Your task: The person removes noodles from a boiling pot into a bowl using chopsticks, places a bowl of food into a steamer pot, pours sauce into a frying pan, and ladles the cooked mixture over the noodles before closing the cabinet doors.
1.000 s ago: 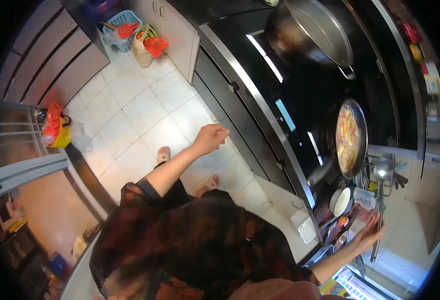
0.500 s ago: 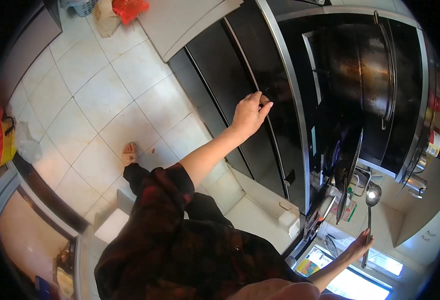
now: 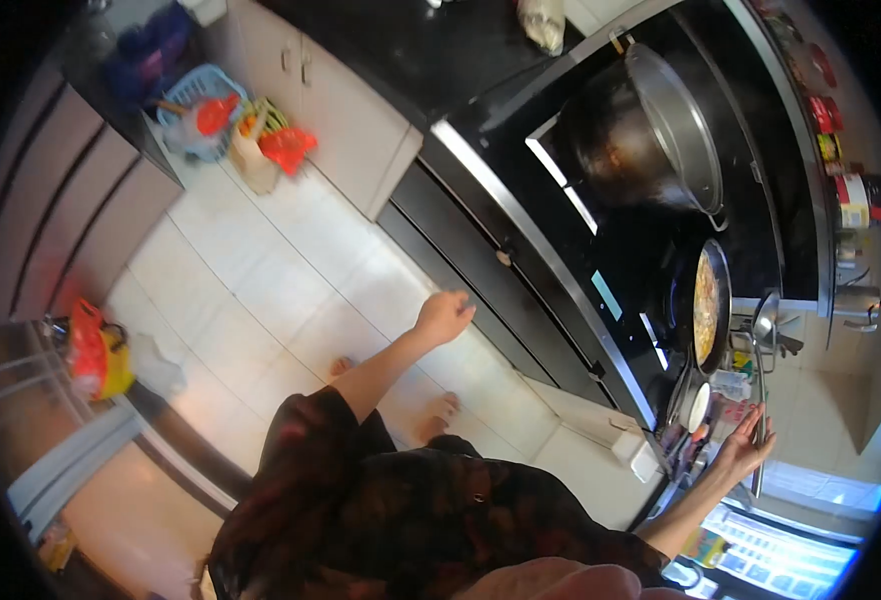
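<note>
My right hand, at the lower right, holds a long-handled metal ladle by its handle. The ladle's bowl is at the far end, beside the rim of a dark wok. Yellowish cooked food lies in the wok, its pieces too blurred to name. My left hand hangs over the floor, slightly blurred, fingers curled in loosely and nothing visible in them. It is apart from the round knob on the stove's dark front. A large, browned metal pot stands on the stove beside the wok.
Bottles and jars line the wall shelf, with metal cups nearby. Beyond the wok is a small white bowl among counter clutter. A blue basket and bags stand on the tiled floor by the cabinets.
My left hand has let go of the knob on the stove front and drawn back toward my body. The view has turned, bringing the wok's food into sight. The right hand keeps the ladle.
</note>
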`<state>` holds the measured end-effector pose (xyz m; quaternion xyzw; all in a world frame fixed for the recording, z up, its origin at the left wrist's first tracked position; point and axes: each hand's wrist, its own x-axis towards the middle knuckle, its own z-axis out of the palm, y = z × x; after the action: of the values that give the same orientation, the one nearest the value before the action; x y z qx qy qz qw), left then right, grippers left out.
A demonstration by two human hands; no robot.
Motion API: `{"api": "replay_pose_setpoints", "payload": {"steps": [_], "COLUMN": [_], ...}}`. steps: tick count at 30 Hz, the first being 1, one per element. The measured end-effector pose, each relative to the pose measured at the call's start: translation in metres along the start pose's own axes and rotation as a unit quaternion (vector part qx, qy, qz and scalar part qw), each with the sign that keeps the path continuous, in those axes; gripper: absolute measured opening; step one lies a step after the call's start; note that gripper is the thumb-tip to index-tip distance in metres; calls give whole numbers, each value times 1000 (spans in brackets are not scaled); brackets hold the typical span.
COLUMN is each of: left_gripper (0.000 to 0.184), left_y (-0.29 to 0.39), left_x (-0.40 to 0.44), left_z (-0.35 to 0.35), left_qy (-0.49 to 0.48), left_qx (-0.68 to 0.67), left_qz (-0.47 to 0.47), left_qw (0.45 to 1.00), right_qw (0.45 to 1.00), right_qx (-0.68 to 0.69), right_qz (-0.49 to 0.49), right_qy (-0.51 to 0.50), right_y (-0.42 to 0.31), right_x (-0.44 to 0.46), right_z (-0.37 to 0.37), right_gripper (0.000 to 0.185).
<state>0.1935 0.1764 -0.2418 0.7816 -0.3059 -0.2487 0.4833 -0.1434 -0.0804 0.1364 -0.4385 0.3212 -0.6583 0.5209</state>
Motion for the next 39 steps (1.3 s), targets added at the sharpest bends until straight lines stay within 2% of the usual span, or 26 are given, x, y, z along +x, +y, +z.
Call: {"api": "replay_pose_setpoints", "payload": {"steps": [2,4,6,8,12,13,16,20,24,26,28,30,33,34,35,36,39], "left_gripper": [35,33,31,28,28,28,31,29,30,31,31,32,32,32,32,31,29], "left_y": [9,20,34,47,94,94,86,78,109,135,162,188,220,225,229,233,246], "left_x": [-16,-25,-28,-27,-38,-39,-46,-50,-45,-41,-39,-45,-49,-50,-53,-56,-60], "left_z": [-31,-53,-68,-79,-96,-95,-86,-65,-22,5,38,66,102,112,118,121,132], "left_qy": [-89,-92,-115,-172,-233,-235,-231,-229,-204,-157,-139,-132,-130,-134,-125,-112,-114], "left_qx": [-18,-10,-12,-117,-216,-219,-169,-101,-37,-50,-44,-80,-35,-28,-26,-23,-25], "left_qz": [-42,-1,49,-40,-147,-169,-219,-232,-201,-203,-212,-217,-224,-225,-221,-219,-210], "left_qw": [995,996,992,977,936,932,933,940,957,965,966,964,965,965,967,969,971], "right_qw": [997,996,984,976,983,984,989,971,949,940,950,962,975,975,982,979,977], "right_qx": [16,46,75,93,130,147,117,55,-33,-97,-57,-52,-29,-7,-59,48,78], "right_qz": [50,76,154,183,126,98,-8,-107,-185,-166,-119,-98,-64,-25,-60,-2,36], "right_qy": [-48,-23,-57,-78,28,18,89,206,253,283,285,247,213,219,168,197,195], "right_y": [4,17,34,36,4,-10,-47,-84,-77,-57,-30,0,52,61,84,86,109], "right_x": [-5,-34,-47,-86,-95,-94,-89,-71,-20,15,53,90,148,164,178,191,217], "right_z": [-12,0,-16,7,-23,-39,-99,-179,-265,-305,-343,-369,-394,-396,-411,-406,-409], "right_gripper": [33,28,27,29,29,29,31,35,38,38,33,33,33,34,33,32,32]}}
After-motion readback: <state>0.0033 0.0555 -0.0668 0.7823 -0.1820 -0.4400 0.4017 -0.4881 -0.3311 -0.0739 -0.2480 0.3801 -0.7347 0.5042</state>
